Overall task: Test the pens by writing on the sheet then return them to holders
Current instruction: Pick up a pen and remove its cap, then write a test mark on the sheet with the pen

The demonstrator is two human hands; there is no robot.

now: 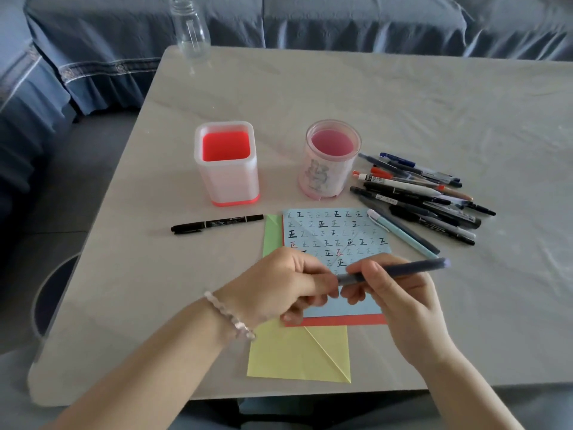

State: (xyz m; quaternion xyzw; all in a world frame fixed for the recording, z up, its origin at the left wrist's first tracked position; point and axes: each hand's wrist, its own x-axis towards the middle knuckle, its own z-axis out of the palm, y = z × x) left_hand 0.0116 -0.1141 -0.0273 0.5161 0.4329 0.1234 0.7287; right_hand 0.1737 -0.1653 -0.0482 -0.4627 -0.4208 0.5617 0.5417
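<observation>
Item: dark pen (403, 268) over blue sheet (341, 231), barrel in right hand (400, 293) grip, near end pinched by left hand (279, 283); likely risk: a jerked pull-apart streaks the sheet.

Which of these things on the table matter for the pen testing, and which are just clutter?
In use: dark blue pen, gripped by left hand and right hand; blue sheet; pen pile; black marker; square holder; round holder.
Lying about: clear bottle; yellow paper; green paper.
</observation>
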